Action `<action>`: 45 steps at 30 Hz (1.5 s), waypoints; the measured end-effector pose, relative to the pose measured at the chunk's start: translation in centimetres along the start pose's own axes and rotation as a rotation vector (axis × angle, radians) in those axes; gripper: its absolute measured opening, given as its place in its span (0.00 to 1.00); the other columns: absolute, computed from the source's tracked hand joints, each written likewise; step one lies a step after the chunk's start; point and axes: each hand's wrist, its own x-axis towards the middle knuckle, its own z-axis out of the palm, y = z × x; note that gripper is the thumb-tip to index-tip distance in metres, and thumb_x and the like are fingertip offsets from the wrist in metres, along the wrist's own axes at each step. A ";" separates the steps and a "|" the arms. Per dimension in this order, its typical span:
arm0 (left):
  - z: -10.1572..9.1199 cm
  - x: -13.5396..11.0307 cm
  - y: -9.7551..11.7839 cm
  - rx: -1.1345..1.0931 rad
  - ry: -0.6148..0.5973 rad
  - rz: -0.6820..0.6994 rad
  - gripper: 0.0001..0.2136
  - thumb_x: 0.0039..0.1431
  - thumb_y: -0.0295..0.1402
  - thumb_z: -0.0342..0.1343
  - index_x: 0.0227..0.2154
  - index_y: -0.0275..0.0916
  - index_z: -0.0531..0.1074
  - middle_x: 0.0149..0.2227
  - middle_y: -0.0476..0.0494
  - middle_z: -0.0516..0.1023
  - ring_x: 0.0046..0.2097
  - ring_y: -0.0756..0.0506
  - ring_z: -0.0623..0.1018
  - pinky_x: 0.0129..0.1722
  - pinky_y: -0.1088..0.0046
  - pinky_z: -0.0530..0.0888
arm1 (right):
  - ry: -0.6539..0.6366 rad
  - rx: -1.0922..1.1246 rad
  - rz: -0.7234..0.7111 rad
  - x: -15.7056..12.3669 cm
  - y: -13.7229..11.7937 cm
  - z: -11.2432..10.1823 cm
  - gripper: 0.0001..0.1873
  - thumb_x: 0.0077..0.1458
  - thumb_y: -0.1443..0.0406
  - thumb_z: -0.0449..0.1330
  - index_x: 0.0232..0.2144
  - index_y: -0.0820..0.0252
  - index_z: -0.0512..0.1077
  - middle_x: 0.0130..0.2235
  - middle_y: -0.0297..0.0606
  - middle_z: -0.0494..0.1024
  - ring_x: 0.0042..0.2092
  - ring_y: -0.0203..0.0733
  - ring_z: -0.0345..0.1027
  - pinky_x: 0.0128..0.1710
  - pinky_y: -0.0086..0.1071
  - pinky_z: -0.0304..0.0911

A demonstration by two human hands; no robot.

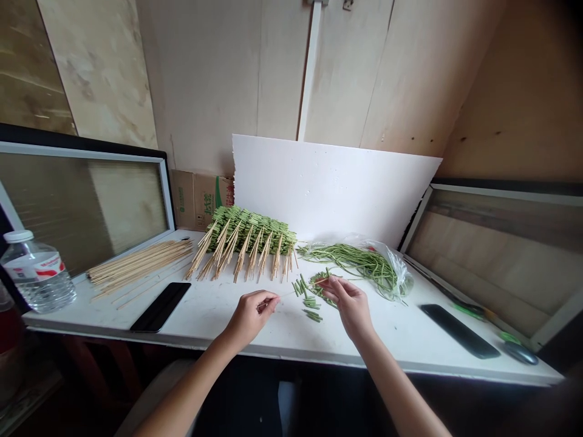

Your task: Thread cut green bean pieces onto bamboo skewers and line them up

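Note:
In front of me, my left hand [253, 311] is closed, thumb and fingers pinching one end of a thin wooden skewer [288, 294]. The skewer runs to the right toward my right hand [350, 302], whose thumb and fingers are pinched around its other part. Under and beside my right fingertips lies a small heap of short-cut green bean pieces [298, 286], with a few loose ones [312, 315] nearer to me. Behind my hands is a large stack of skewered green pieces [255, 227], bare stick ends pointing toward me.
Bare skewers [139, 262] lie at left behind a black phone [161, 307], near a water bottle [39, 273]. Long uncut green beans [359, 260] spill from a clear plastic bag [403, 278]. At right are another dark phone-like slab [459, 331] and a mouse [520, 352]. A white board [332, 188] stands behind.

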 end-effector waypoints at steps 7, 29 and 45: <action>0.1 -0.2 0.3 0.019 -0.003 0.025 0.13 0.70 0.38 0.54 0.35 0.35 0.79 0.29 0.43 0.78 0.32 0.47 0.76 0.32 0.75 0.71 | 0.010 0.030 -0.017 -0.3 0.5 0.5 0.17 0.53 0.51 0.70 0.37 0.58 0.83 0.43 0.46 0.85 0.49 0.53 0.79 0.50 0.45 0.75; 1.8 -0.6 0.4 -0.030 0.059 -0.005 0.12 0.68 0.39 0.57 0.37 0.36 0.80 0.30 0.43 0.80 0.32 0.46 0.80 0.34 0.74 0.76 | -0.014 -0.040 0.014 -1.4 2.0 2.1 0.18 0.49 0.51 0.73 0.35 0.58 0.84 0.35 0.40 0.85 0.40 0.48 0.79 0.47 0.42 0.75; 0.6 0.0 -2.4 0.006 0.109 -0.066 0.14 0.68 0.42 0.57 0.39 0.36 0.80 0.32 0.42 0.83 0.33 0.46 0.81 0.34 0.74 0.77 | -0.353 -1.179 -0.282 1.8 4.5 -3.9 0.09 0.59 0.58 0.63 0.30 0.52 0.82 0.35 0.41 0.83 0.44 0.55 0.71 0.39 0.39 0.63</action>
